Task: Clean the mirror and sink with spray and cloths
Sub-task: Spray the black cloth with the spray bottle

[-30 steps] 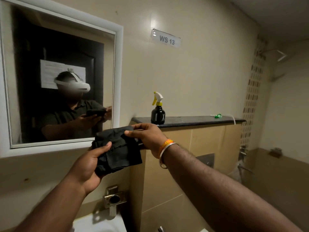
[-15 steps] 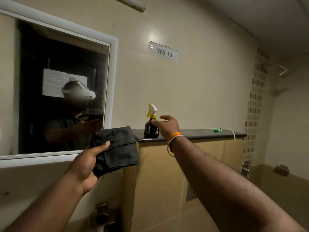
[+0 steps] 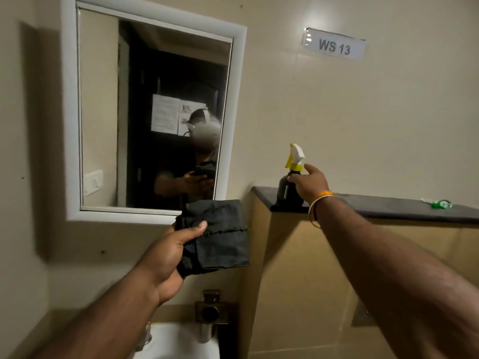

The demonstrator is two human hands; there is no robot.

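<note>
My left hand (image 3: 168,257) grips the folded cloth (image 3: 220,237) ready; my right hand (image 3: 309,183) curls around the spray bottle (image 3: 290,187) at the ledge's (image 3: 388,207) left end.

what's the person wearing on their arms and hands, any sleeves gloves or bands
Both forearms are bare as far as the view shows: no sleeves, no gloves. The right hand has thin bangles at the wrist, one orange and one pale, whitish. The left hand and its wrist carry nothing: no band, watch or ring that can be made out.
</note>
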